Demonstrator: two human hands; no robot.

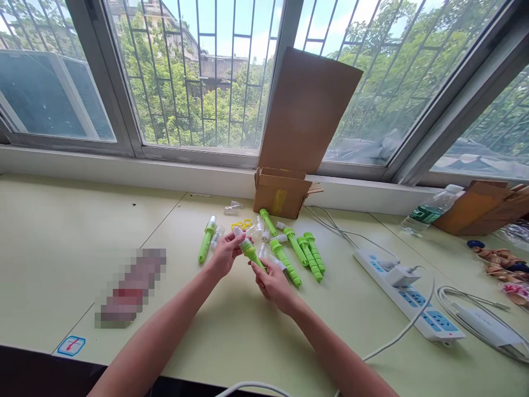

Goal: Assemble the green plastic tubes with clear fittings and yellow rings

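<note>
Right hand (273, 282) is wrapped round the lower end of a green stick (251, 253), held just above the table (82, 231); left hand (223, 255) pinches the clear cap (239, 233) at its tip. One capped stick (205, 242) lies left, other sticks (308, 256) right look bare, so I'd guess early days.

lime-green ribbed plastic tube (250, 252): clear tip | loose ribbed plastic tubes (309, 258): same lime green | small plastic rings (242, 224): yellow | flat tabletop (61, 237): pale yellow-green | open cardboard box (268, 194): brown, yellow patch | long plastic power strip (413, 303): white, blue sockets
</note>
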